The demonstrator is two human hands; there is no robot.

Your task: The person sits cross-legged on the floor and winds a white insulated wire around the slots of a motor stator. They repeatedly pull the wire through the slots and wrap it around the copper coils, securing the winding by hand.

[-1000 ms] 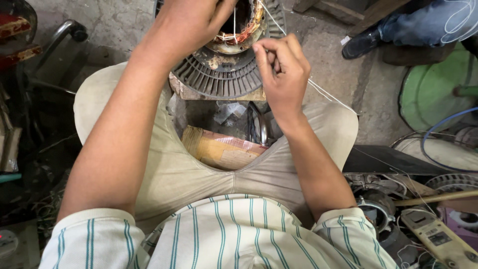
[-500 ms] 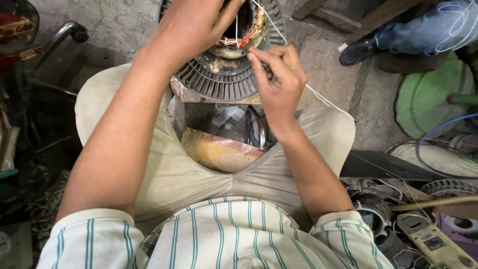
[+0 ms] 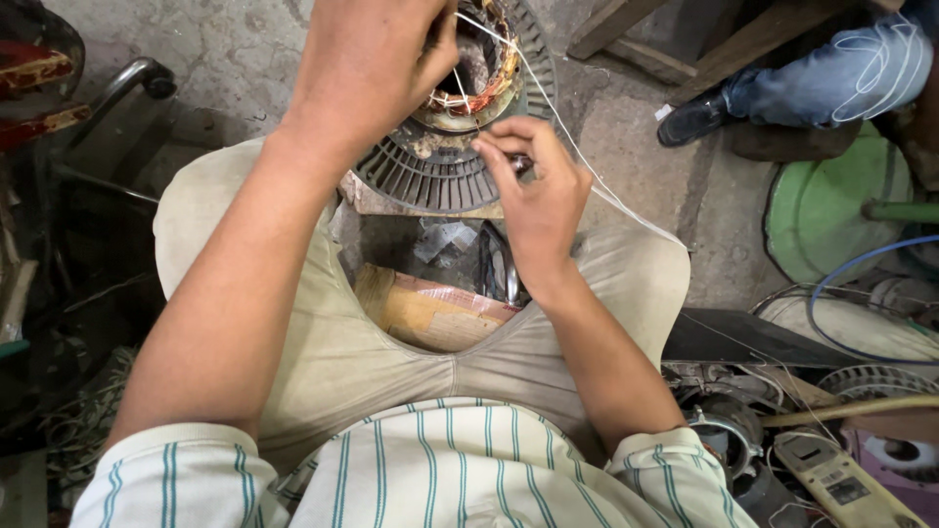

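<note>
head view: a seated person bends over a round motor stator (image 3: 445, 161) propped at the knees, both bare hands at work on its winding.
left hand: the left hand (image 3: 377, 64) lies over the far rim of the stator, fingers curled down into the bore; what the fingertips press on is hidden by the hand itself, so whether they pinch anything cannot be told.
right hand: the right hand (image 3: 538, 191) sits at the near right edge of the stator, thumb and forefinger pressed together on a small dark object, probably a needle or a wire end; too small to say which.
thread: a thin white thread (image 3: 587, 176) runs from the winding just beyond the right-hand pinch, passes beside the knuckles and trails away to the right over the thigh.
winding: the copper coil (image 3: 479, 93), wrapped in reddish and white binding, shows between the two hands, just above the right fingertips.
progress, as judged: lacing is in place on the visible arc of the coil, and the long loose thread suggests more lacing is left; the part under the left hand cannot be judged.
below the grip: a brown paper packet (image 3: 430, 313) and scraps lie on the floor between the legs.
right of the grip: a green round pan (image 3: 831, 210), a yellow hand meter (image 3: 841, 484) and another person's shoe (image 3: 694, 117).
</note>
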